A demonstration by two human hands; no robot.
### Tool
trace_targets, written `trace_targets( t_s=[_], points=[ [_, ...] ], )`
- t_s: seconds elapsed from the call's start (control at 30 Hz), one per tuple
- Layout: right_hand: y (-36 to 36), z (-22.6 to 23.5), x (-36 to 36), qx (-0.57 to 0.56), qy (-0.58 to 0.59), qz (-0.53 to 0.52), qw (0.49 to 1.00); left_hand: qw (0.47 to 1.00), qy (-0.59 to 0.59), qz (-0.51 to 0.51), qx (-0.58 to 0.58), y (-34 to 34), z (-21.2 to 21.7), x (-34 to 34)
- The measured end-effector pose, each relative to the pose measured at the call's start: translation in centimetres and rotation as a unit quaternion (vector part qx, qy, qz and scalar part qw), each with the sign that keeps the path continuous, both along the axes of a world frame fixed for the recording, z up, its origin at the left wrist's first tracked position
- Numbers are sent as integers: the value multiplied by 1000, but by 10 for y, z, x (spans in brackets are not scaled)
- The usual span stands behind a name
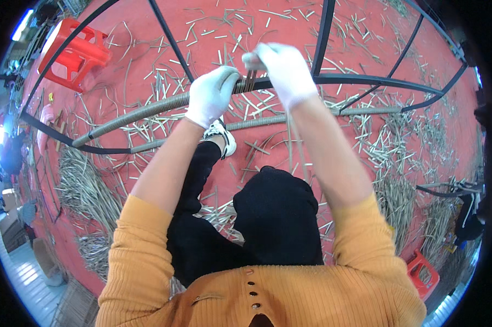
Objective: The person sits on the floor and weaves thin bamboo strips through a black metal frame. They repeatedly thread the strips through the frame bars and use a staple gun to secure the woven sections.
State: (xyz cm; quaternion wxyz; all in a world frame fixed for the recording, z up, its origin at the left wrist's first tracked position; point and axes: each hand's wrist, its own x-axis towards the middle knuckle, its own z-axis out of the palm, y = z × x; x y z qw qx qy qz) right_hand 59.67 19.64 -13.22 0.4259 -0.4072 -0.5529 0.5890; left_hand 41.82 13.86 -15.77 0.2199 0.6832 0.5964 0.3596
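Observation:
A curved dark metal bar (360,80) of a large frame crosses in front of me. Tan wicker strip is wound tightly around its left part, making a ribbed wrapping (142,113). My left hand (209,99), in a white glove, is closed around the bar near the end of the wrapping. Just right of it, loose brownish turns of the strip (250,80) loop over the bar. My right hand (284,71), also gloved in white, is raised above the bar with its fingers pinched on the strip. A length of strip hangs below my right wrist.
A second wrapped bar (262,121) runs lower, and dark frame struts (323,38) rise beyond. Cut strip pieces litter the red floor (142,32). Bundles of strips (85,182) lie on both sides. Red plastic stools stand at far left (74,57) and lower right (422,274).

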Motion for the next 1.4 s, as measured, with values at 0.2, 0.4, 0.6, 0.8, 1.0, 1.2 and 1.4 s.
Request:
trace_targets(
  t_s=[0.2,0.4,0.6,0.8,1.0,1.2,1.4],
  points=[
    [59,0,-18,-13,-390,24,921,964,243,-32,105,-4,-5,18],
    [-83,-28,8,218,-179,-56,958,961,167,-137,-174,38,14,3],
    [-32,-125,1,350,-316,-70,879,934,202,-164,-245,32,28,7],
    [-59,-101,15,188,-241,-3,952,954,228,-158,-111,19,14,8],
    [-48,-10,21,94,-55,-9,994,990,102,-93,-28,9,2,5],
    [59,13,-7,-23,-372,109,922,951,254,-58,168,-1,-10,31],
    [-72,-28,23,299,-258,-60,917,957,280,-74,-26,30,0,27]
  ],
)
